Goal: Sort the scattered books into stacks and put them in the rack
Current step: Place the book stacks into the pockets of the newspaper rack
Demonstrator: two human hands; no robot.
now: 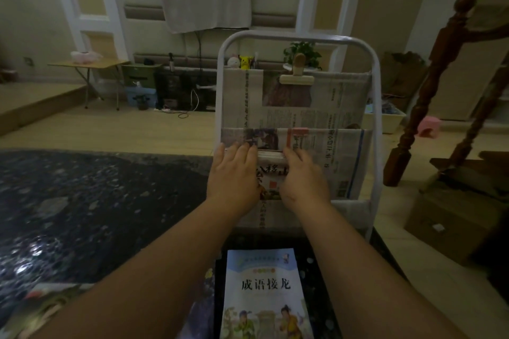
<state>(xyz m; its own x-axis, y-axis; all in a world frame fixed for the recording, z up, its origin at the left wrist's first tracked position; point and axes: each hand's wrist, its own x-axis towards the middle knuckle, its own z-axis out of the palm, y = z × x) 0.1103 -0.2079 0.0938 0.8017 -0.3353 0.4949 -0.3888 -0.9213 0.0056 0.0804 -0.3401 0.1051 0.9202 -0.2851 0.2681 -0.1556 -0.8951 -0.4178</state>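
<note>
A white-framed rack [375, 107] with newspaper-covered pockets stands ahead of me. Both my hands hold a stack of books [271, 170] upright against its middle pocket. My left hand [234, 173] grips the stack's left side, its fingers hooked over the top edge. My right hand [301, 176] grips the right side the same way. Only a strip of the front cover with large Chinese characters shows between the hands. A light blue book [265, 294] with cartoon figures lies flat on the dark mat below my forearms.
A dark patterned mat [82, 215] covers the floor to the left. More book covers [41, 308] lie at bottom left. A wooden clip [297, 74] sits on the rack's top pocket. A cardboard box [451, 223] and dark wooden posts [429, 85] stand on the right.
</note>
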